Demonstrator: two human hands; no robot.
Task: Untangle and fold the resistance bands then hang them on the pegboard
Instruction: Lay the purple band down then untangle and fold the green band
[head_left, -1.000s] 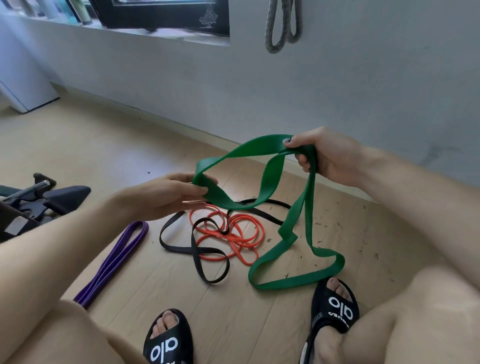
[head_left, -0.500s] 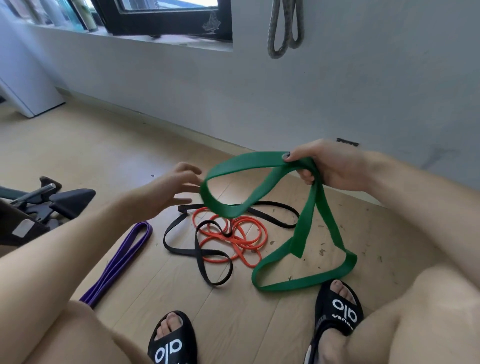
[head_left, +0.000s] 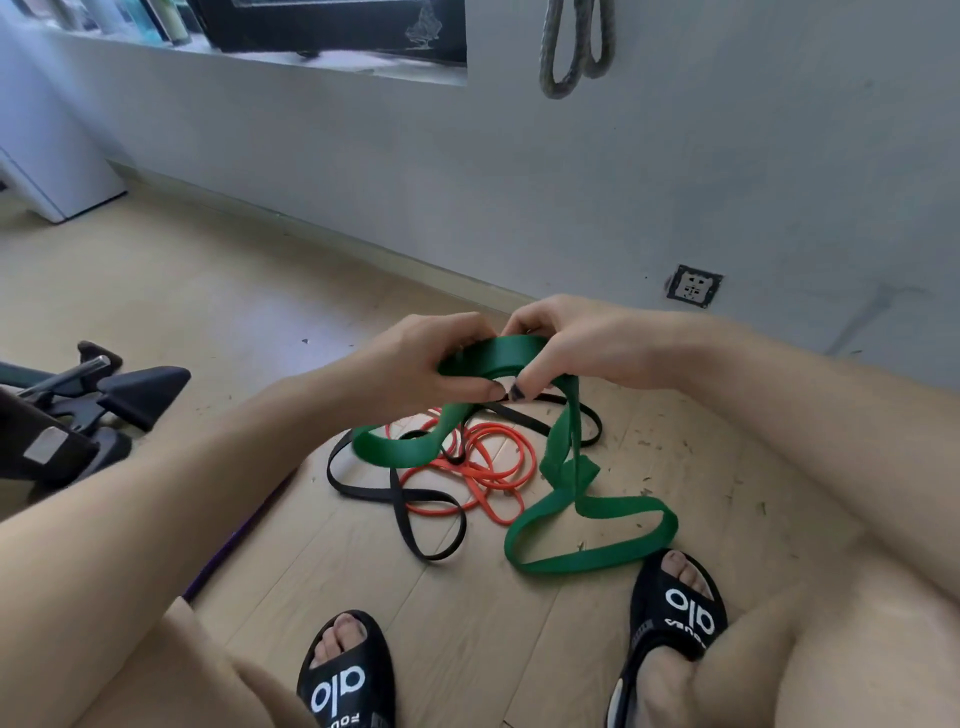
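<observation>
While both hands' fingers grip green band (head_left: 493, 358), wood floor (head_left: 208, 291) meets grey wall (head_left: 675, 182).

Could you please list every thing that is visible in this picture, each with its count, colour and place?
green band: 1, green, held up, lower loop on floor
orange band: 1, orange, on floor, tangled with black band
black band: 1, black, on floor
purple band: 1, purple, on floor beside left arm
rope loops: 2, grey, hanging on wall
socket: 1, dark frame, low on wall
sandals: 2, black
left hand: grip on green band
right hand: grip on green band
</observation>
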